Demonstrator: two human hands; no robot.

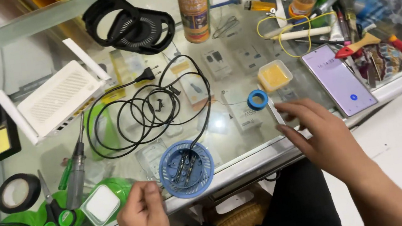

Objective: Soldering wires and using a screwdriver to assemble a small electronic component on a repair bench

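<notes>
My left hand (143, 220) rests at the front edge of the glass counter (236, 67), fingers curled, its fingertips beside a round blue device (186, 168) with exposed parts inside. A coiled black power cord (145, 111) runs from that device to a plug. My right hand (317, 131) lies flat on the counter, fingers stretched toward a thin white tool (275, 112) near a small blue solder spool (257, 99). Whether the fingers touch the tool I cannot tell.
A lit smartphone (339, 79) lies right of my right hand. A small yellow-filled tub (274, 75), spray can (194, 7), white router (57, 100), black fan housing (130, 25), soldering iron (76, 168), green-handled scissors (53, 210), black tape roll (18, 192) and several hand tools (356, 30) crowd the counter.
</notes>
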